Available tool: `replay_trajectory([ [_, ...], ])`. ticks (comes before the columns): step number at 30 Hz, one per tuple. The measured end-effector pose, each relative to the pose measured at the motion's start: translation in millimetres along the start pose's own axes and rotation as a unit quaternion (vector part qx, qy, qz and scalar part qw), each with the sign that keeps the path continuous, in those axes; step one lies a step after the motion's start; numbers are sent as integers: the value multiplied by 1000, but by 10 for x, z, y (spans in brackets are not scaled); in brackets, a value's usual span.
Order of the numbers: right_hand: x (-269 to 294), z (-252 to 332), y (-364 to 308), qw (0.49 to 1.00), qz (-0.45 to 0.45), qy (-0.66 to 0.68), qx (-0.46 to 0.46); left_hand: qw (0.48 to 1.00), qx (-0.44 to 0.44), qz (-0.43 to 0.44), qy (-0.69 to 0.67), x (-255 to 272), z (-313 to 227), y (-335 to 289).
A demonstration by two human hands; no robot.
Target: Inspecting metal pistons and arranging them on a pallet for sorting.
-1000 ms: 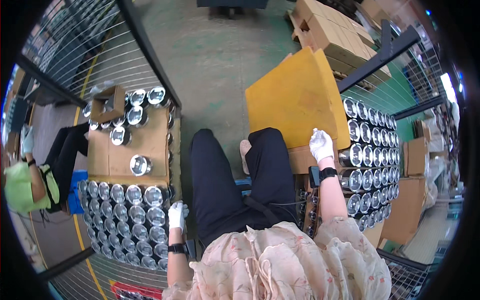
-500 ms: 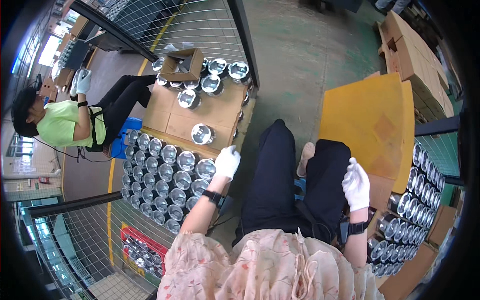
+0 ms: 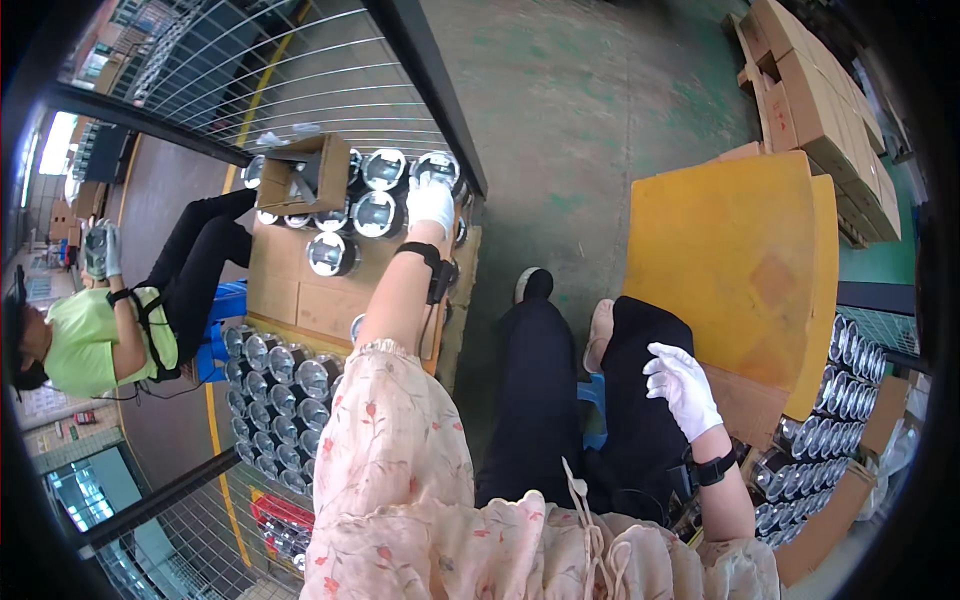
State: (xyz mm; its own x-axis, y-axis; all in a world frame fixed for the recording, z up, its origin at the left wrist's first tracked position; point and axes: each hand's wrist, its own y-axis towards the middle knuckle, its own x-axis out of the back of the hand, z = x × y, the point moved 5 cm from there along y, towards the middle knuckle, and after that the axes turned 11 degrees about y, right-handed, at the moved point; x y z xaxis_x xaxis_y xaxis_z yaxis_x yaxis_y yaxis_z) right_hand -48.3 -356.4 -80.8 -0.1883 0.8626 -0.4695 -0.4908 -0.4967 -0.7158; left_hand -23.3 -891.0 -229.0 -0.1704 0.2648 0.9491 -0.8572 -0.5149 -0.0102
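Reaching far out to our left, we stretch the left hand [image 3: 431, 203] over the top row of shiny metal pistons [image 3: 384, 212] that stand crown-up on a cardboard sheet [image 3: 300, 300] inside a wire-mesh cage [image 3: 300, 80]. The gloved hand lies on or just over the piston at the far right of that row, beside the dark cage post [image 3: 425, 90]; whether its fingers have closed round the piston we cannot tell, since the back of the hand hides them. The pistons sit in tight rows with their flat crowns upward, which we judge keeps them steady and lets cardboard be laid between layers; a lower layer of pistons [image 3: 275, 385] shows below the sheet's edge. A small open cardboard box [image 3: 300, 172] rests on the same layer, to the left of the hand.

Our right hand [image 3: 682, 385] hovers loosely spread and empty above our right knee, near the lower corner of a yellow board [image 3: 740, 250] that covers the stack on that side. More pistons [image 3: 835, 400] lie in rows beneath that board. Stacked cardboard cartons [image 3: 820, 90] stand on the green floor [image 3: 580, 120] beyond. At far left, a seated co-worker in a lime shirt [image 3: 90, 340] holds something up in gloved hands.
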Motion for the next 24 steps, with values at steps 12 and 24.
replay_trajectory([
  [12,-599,49,0,993,68,-93,26,918,77,121,-370,450,190,-1523],
  [24,-964,-244,-1107,968,234,-85,-15,271,111,138,-946,2515,-1102,-2782],
])
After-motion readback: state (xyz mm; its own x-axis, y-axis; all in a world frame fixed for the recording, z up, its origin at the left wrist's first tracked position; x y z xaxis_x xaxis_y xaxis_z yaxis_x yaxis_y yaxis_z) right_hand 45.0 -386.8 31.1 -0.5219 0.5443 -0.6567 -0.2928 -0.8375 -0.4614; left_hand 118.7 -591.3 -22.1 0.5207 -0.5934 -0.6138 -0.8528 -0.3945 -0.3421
